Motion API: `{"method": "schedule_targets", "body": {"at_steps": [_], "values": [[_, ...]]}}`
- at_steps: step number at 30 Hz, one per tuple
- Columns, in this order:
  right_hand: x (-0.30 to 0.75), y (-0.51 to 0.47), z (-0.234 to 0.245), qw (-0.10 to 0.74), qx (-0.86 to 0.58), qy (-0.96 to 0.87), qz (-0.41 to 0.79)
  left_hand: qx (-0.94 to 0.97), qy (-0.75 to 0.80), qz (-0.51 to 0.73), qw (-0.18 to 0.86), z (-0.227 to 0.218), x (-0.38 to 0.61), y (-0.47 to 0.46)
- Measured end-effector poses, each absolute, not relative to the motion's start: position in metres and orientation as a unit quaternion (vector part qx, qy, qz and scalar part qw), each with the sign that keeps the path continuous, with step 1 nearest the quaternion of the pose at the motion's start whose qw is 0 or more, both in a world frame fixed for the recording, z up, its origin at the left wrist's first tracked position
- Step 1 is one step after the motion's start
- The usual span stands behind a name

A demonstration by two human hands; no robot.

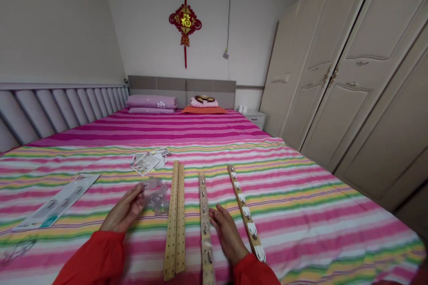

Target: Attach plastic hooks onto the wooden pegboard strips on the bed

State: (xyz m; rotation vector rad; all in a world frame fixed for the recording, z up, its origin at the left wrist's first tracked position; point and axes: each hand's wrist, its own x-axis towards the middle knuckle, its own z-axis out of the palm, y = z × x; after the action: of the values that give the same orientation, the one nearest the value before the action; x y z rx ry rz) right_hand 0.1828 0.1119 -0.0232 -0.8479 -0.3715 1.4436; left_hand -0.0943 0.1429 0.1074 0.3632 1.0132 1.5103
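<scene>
My left hand [124, 210] rests on the striped bedspread [301, 205], its fingers curled at the edge of a pile of clear plastic hooks [155, 196]. My right hand [227, 233] lies flat, fingers stretched, touching a wooden strip with metal hooks [204, 207]. Left of that strip lie two bare perforated wooden strips [176, 218] side by side. On the right lies a wooden strip with white hooks [245, 209]. Both sleeves are red.
Clear plastic packets [149, 160] lie further up the bed. A white card sheet [56, 202] is at the left. Pillows [152, 102] sit at the grey headboard. A cream wardrobe [351, 75] lines the right side; a padded rail [60, 107] the left.
</scene>
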Motion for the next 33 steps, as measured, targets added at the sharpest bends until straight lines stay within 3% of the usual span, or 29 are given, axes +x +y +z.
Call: {"method": "schedule_targets", "body": {"at_steps": [5,8,12,15,20,24,29,33], "values": [[0.18,0.104,0.001,0.632,-0.404,-0.183,0.635,0.256,0.428,0.625,0.601,0.121,-0.054,0.118],[0.174,0.1,0.018,0.617,-0.428,-0.259,0.608,0.392,0.425,0.609,0.542,0.123,-0.036,0.1],[0.18,0.108,0.03,0.623,-0.514,-0.409,0.424,0.552,0.402,0.599,0.419,0.116,-0.018,0.087],[0.194,0.119,0.023,0.601,-0.589,-0.429,0.329,0.548,0.426,0.588,0.414,0.099,-0.01,0.083],[0.207,0.119,0.011,0.614,-0.574,-0.398,0.368,0.479,0.493,0.558,0.464,0.074,-0.009,0.077],[0.194,0.1,0.027,0.651,-0.493,-0.39,0.426,0.507,0.483,0.556,0.448,0.07,-0.005,0.071],[0.166,0.074,0.06,0.597,-0.352,-0.351,0.629,0.612,0.425,0.576,0.337,0.073,0.007,0.064],[0.16,0.066,0.08,0.594,-0.3,-0.325,0.672,0.703,0.409,0.549,0.194,0.079,0.009,0.059]]}}
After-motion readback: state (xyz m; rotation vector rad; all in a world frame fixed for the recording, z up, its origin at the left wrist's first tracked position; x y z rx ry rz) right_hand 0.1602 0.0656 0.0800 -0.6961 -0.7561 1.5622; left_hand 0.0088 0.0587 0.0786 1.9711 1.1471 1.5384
